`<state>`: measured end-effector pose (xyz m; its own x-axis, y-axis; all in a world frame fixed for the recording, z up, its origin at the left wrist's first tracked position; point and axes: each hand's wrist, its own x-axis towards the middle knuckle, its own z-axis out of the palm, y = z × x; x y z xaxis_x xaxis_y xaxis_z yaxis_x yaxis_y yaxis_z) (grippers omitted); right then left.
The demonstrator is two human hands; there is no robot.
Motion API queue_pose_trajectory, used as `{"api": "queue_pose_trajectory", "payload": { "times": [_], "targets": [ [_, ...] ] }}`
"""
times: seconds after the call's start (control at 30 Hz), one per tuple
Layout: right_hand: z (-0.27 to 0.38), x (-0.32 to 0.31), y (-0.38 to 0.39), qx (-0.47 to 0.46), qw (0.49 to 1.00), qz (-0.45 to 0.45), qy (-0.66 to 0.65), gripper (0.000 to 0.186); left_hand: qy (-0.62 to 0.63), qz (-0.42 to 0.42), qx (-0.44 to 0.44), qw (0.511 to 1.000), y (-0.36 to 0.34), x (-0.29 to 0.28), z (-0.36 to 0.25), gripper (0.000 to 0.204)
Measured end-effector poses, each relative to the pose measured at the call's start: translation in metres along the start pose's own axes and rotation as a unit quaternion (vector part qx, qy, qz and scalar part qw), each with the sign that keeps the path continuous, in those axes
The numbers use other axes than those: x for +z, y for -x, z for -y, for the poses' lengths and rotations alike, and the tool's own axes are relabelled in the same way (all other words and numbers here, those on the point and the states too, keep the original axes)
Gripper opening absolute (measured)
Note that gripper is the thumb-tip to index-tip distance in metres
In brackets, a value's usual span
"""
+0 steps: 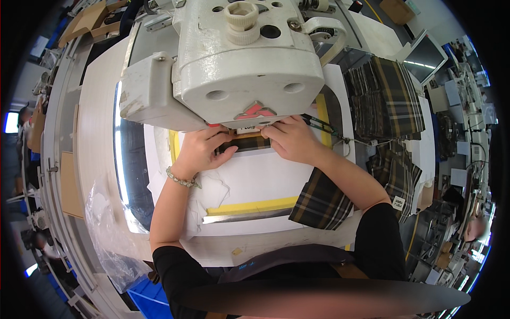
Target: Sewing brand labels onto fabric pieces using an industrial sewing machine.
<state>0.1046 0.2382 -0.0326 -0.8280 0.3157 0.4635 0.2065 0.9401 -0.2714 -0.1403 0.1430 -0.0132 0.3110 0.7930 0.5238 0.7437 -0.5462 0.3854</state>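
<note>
A plaid fabric piece (pixel 245 144), brown and dark with an orange-tan stripe, lies under the white sewing machine head (pixel 244 80). A small white label (pixel 247 130) shows at its far edge, partly hidden by the machine. My left hand (pixel 204 150) holds the fabric's left end, fingertips pressed together near the label and thumb apart. At the label's right side, my right hand (pixel 294 140) pinches the fabric with bent fingers. Just beyond the right hand lie dark thread snips (pixel 320 124); whether the hand touches them I cannot tell. The needle area is hidden.
A stack of folded plaid fabric (pixel 396 98) stands at the right, with more labelled plaid pieces (pixel 396 175) nearer. Another plaid piece (pixel 321 201) lies under my right forearm. Yellow tape (pixel 252 206) edges the white work surface. Clear plastic (pixel 109 228) hangs at the left.
</note>
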Motion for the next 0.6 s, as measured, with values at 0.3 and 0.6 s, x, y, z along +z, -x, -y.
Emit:
{"api": "queue_pose_trajectory", "payload": {
  "times": [0.3, 0.6],
  "targets": [
    [0.0019, -0.0005, -0.0033, -0.013, 1.0, -0.015, 0.008, 0.025, -0.008, -0.02, -0.008, 1.0, 0.0034, 0.0055, 0.0038, 0.011],
    [0.0025, -0.0018, -0.0029, -0.008, 1.0, -0.005, 0.016, 0.021, -0.017, 0.008, 0.005, 1.0, 0.0008, 0.0091, 0.0027, 0.018]
  ]
}}
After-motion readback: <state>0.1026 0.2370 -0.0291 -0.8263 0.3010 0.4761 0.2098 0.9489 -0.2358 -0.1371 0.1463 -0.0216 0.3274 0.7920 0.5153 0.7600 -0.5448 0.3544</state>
